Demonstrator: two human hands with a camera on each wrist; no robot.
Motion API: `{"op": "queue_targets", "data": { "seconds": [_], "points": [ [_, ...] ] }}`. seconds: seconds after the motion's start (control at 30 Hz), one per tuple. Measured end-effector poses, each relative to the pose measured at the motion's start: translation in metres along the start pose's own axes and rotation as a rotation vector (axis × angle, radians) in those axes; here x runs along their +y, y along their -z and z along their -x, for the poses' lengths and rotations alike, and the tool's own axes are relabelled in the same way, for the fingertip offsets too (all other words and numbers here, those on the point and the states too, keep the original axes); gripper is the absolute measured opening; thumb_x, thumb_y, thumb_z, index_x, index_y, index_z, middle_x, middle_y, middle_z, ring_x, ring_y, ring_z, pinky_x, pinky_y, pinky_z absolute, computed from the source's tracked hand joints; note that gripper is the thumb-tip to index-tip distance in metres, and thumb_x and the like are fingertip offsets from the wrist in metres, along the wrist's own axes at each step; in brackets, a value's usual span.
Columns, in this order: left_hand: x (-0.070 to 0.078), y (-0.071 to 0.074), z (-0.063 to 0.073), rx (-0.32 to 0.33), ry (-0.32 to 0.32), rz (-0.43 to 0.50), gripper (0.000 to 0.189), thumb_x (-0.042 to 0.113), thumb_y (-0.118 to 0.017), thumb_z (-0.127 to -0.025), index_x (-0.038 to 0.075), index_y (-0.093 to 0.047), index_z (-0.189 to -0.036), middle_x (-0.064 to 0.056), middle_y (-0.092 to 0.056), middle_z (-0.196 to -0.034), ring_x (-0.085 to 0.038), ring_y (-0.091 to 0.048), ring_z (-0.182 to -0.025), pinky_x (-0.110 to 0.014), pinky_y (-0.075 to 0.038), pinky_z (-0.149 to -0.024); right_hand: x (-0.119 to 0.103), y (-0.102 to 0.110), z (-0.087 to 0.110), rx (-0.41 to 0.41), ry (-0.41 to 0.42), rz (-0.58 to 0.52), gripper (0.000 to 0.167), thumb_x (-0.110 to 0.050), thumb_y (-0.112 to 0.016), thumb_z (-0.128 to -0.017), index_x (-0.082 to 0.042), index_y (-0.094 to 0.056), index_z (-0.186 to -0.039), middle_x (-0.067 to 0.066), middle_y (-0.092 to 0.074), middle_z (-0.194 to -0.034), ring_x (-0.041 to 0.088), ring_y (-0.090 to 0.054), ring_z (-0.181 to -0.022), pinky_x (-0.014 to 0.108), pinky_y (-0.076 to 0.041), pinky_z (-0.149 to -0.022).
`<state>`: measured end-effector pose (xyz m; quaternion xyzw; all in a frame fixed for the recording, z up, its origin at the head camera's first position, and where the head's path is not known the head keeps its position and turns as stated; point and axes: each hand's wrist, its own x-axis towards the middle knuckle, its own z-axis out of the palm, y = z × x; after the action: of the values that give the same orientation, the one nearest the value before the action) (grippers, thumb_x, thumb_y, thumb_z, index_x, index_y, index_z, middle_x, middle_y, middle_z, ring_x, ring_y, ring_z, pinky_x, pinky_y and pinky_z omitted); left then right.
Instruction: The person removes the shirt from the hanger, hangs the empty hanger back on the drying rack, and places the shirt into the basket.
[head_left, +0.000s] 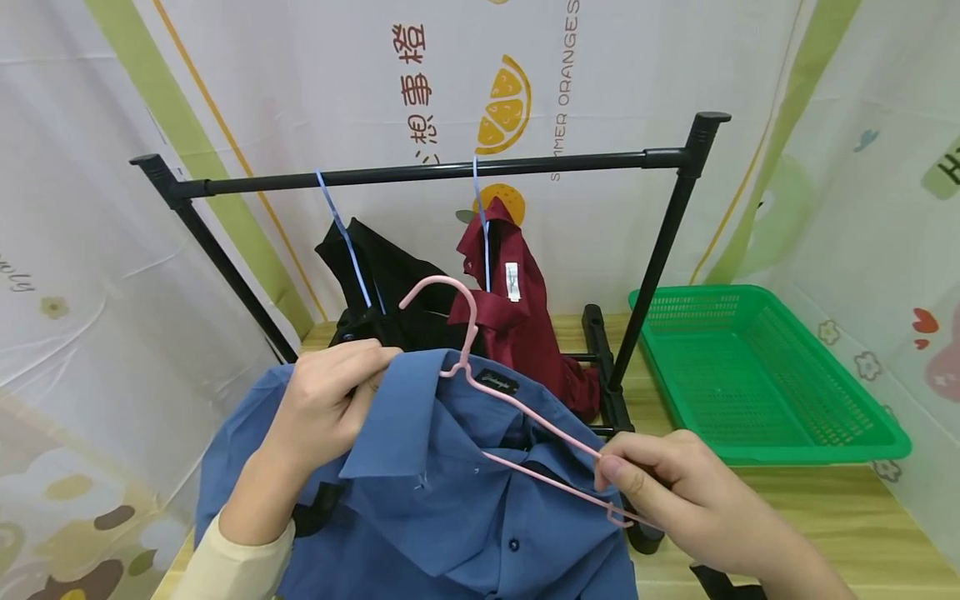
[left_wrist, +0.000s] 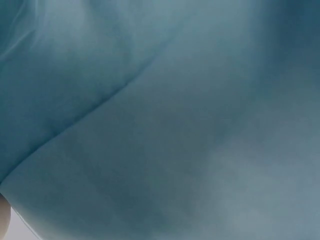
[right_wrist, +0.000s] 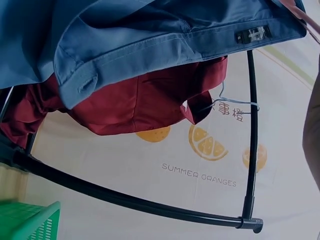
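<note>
A blue button-up shirt (head_left: 480, 508) hangs in front of me, its collar uppermost. My left hand (head_left: 322, 400) grips the shirt beside the collar; its fingertips are hidden by the cloth. A pink hanger (head_left: 540, 417) is partly inside the shirt, its hook rising above the neck opening. My right hand (head_left: 675, 492) pinches the arm of the hanger at the shirt's right side. Blue cloth (left_wrist: 160, 130) fills nearly all of the left wrist view. The right wrist view shows the collar label (right_wrist: 253, 34) from behind.
Behind the shirt stands a black clothes rack (head_left: 420, 173). A black garment (head_left: 405, 267) and a dark red shirt (head_left: 517, 333) hang there on blue hangers. A green plastic basket (head_left: 757, 375) sits to the right on the wood-patterned surface (head_left: 840, 508). Printed curtains (head_left: 637, 75) surround it.
</note>
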<state>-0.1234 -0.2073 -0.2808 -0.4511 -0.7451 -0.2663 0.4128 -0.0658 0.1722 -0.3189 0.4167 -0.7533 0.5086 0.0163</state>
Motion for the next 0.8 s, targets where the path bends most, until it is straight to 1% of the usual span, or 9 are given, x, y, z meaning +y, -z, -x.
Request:
{"op": "queue_targets", "data": {
  "seconds": [0.1,0.13,0.33,0.6,0.8],
  "points": [
    [0.001,-0.001,-0.001,-0.009,-0.008,-0.005,0.037,0.017,-0.044,-0.114,0.002,-0.075,-0.101,0.000,-0.059,-0.072,-0.008,-0.050,-0.063,-0.020,-0.042,-0.059,0.000,0.001,0.001,0.007,0.012,0.010,0.046,0.015,-0.050,-0.103,-0.027,-0.069,-0.104,-0.002,-0.043,-0.056,-0.010,-0.038,-0.053,0.018,-0.039,-0.046],
    [0.001,-0.001,-0.001,-0.013,-0.010,-0.004,0.037,0.017,-0.044,-0.114,0.002,-0.075,-0.101,0.000,-0.060,-0.073,-0.008,-0.051,-0.064,-0.020,-0.042,-0.059,0.001,0.002,0.001,0.009,0.029,0.010,0.046,0.016,-0.050,-0.102,-0.026,-0.069,-0.104,-0.002,-0.043,-0.056,-0.010,-0.038,-0.053,0.017,-0.039,-0.047],
    [0.001,-0.001,-0.003,-0.025,-0.013,-0.017,0.036,0.019,-0.044,-0.114,0.003,-0.075,-0.103,0.001,-0.058,-0.073,-0.008,-0.051,-0.064,-0.020,-0.043,-0.059,0.010,0.005,0.004,0.010,0.121,-0.007,0.045,0.022,-0.048,-0.099,-0.017,-0.068,-0.106,-0.001,-0.043,-0.058,-0.005,-0.040,-0.052,0.014,-0.038,-0.048],
    [0.000,0.004,-0.006,-0.032,-0.012,-0.025,0.037,0.019,-0.044,-0.114,0.006,-0.074,-0.099,0.003,-0.058,-0.072,-0.006,-0.049,-0.061,-0.018,-0.040,-0.058,0.008,0.009,0.005,0.024,0.130,0.016,0.047,0.023,-0.049,-0.097,-0.018,-0.069,-0.106,-0.002,-0.041,-0.056,-0.004,-0.038,-0.050,0.012,-0.036,-0.047],
    [-0.003,0.008,-0.004,-0.023,-0.024,-0.037,0.037,0.018,-0.044,-0.114,0.005,-0.075,-0.098,0.002,-0.058,-0.072,-0.006,-0.047,-0.061,-0.018,-0.039,-0.058,0.008,0.010,0.007,0.028,0.125,0.020,0.047,0.024,-0.049,-0.097,-0.018,-0.069,-0.106,-0.002,-0.041,-0.054,-0.002,-0.037,-0.046,0.011,-0.034,-0.045]
  ]
}}
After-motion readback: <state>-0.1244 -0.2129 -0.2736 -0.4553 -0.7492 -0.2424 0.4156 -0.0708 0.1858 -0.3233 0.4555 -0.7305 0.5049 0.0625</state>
